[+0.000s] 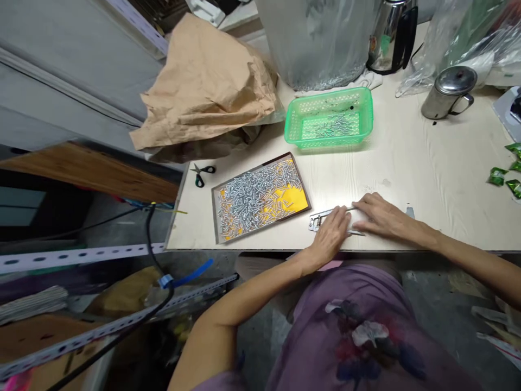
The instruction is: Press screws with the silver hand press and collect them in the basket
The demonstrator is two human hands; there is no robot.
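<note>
A metal slide-like piece lies at the table's front edge, partly covered by my hands. My left hand rests over its middle, fingers pressed together around it. Just to the right, my right hand is at the piece's other end, with thumb and fingertips near a thin metal edge; what they pinch is too small to make out. To the left, a shallow tray with a yellow bottom holds several small metal pins. Behind it stands a green plastic basket with more pins inside.
Black-handled scissors lie at the table's left end. Crumpled brown paper is at the back left. A plastic bag, a kettle and a lidded metal cup stand at the back. Green wrapped packets lie far right.
</note>
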